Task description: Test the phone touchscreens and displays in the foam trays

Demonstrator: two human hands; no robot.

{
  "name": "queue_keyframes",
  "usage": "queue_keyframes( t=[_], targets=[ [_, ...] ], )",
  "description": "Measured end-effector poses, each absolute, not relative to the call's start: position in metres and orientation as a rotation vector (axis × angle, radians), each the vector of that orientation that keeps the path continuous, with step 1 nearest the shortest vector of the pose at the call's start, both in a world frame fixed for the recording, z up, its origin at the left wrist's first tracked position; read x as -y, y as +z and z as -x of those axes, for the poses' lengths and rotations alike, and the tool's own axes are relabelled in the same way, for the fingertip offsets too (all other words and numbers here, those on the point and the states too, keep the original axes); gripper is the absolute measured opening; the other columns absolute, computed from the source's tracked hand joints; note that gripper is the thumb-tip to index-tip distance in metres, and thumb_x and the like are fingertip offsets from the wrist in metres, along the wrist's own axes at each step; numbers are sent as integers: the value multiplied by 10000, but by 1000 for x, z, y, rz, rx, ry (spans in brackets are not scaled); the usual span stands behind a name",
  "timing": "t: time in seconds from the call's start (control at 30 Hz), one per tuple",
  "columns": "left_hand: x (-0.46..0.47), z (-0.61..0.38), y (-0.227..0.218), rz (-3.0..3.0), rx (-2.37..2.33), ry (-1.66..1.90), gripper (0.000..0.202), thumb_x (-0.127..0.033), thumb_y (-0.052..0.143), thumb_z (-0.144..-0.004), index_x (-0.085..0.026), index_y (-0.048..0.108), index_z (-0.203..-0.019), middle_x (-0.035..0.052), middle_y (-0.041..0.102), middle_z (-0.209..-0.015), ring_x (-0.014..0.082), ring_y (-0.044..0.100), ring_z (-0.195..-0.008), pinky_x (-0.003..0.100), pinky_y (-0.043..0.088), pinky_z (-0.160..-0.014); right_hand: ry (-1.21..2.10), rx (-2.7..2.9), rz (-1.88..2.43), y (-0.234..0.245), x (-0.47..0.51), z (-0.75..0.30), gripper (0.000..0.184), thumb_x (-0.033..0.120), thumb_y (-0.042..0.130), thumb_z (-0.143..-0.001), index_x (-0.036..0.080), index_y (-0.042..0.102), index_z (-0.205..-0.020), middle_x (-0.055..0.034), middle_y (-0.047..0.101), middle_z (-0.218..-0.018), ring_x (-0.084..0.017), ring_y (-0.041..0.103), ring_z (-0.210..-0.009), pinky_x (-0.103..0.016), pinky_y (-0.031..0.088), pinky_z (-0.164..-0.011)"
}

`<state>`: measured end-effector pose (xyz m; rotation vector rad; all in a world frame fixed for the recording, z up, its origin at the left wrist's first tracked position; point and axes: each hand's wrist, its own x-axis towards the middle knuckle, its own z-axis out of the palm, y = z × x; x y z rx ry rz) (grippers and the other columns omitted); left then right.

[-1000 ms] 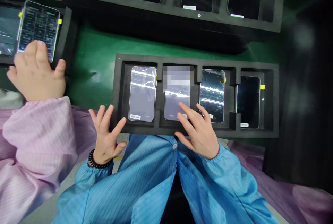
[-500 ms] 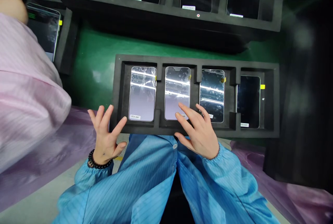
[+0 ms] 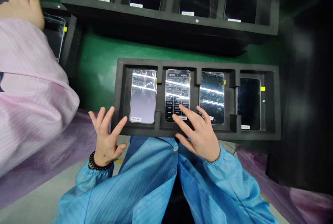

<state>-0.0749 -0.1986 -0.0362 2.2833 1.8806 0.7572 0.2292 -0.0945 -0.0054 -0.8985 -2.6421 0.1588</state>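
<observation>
A black foam tray [image 3: 179,133] lies in front of me with a smartphone in each compartment. Over the lower part of the second phone [image 3: 177,87], which shows a dark menu grid, my right hand [image 3: 199,134] is open with fingers apart; I cannot tell whether a fingertip touches the glass. My left hand [image 3: 108,137] is open beside the tray's left end, nearest the first phone [image 3: 143,99], whose screen is pale lilac. The third phone [image 3: 212,92] has a dark screen reflecting the lights. The fourth phone [image 3: 249,102] looks black.
Another black tray [image 3: 166,14] with several dark phones lies at the back on the green table [image 3: 104,54]. To the left, a co-worker's hand [image 3: 24,7] and pink sleeve [image 3: 33,54] reach over a further phone [image 3: 56,33].
The second phone's screen has gone from pale lilac to a dark menu grid. The index finger of my right hand has shifted slightly left. The co-worker's arm has moved right.
</observation>
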Motion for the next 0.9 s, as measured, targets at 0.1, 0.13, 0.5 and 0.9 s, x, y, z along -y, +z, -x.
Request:
queue_keyframes(
  t=[0.1,0.13,0.5,0.9],
  targets=[
    [198,74,-37,-2296,-1851,775,651,-607,208,-1022,-363,231,-1624,-27,73,-1737,276,35,-1620,575,-60,-1320,134,2655,901,-3,94,-229,402,292,511,-1014,197,556,-1402,-176,622,-1440,-250,639,-1187,-509,378,-1133],
    [198,74,-38,-2298,-1849,776,649,-606,206,-1023,-362,235,-1623,-23,72,-1737,277,34,-1620,572,-64,-1319,133,2654,900,-3,94,-228,391,292,509,-1015,200,566,-1391,-175,623,-1439,-248,640,-1186,-508,380,-1131],
    [197,75,-37,-2288,-1918,756,669,-638,173,-1003,-389,225,-1621,-47,85,-1734,364,102,-1604,627,-2,-1322,436,2525,913,2,89,-238,408,313,419,-1035,174,609,-1368,-170,575,-1490,-265,583,-1295,-518,424,-1146],
    [149,53,-11,-2302,-1925,807,621,-605,105,-1027,-435,411,-1539,-92,228,-1701,359,181,-1586,648,-10,-1313,132,2407,1210,5,52,-238,252,248,492,-1024,195,730,-1084,-119,670,-1372,-268,617,-1225,-510,439,-1121]
  ],
)
